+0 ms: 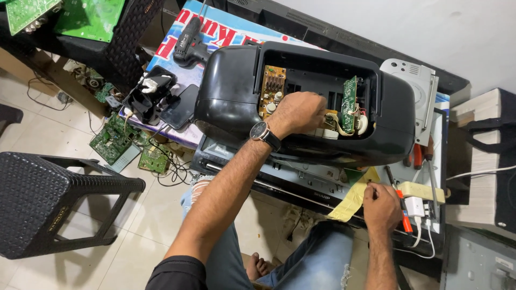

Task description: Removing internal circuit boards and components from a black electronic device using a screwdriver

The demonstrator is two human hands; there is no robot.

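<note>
A black plastic audio-player casing (231,96) lies open on the bench, showing a brown circuit board (273,86) and an upright green board (350,104). My left hand (301,110), with a wristwatch (264,134) on the wrist, reaches into the opening between the two boards. Its fingertips are curled at beige wires and a white part (329,132) and are mostly hidden. My right hand (380,207) rests at the bench's front edge on a yellow sheet (352,198), fingers bent down. An orange-handled screwdriver (402,212) lies just to its right.
A flat silver-black device (301,180) lies under the casing. A cordless drill (189,45) and a phone (180,107) sit at the back left. A black stool (48,198) stands on the floor left, with green boards (113,142) and cables nearby. A white charger (415,207) is at the right.
</note>
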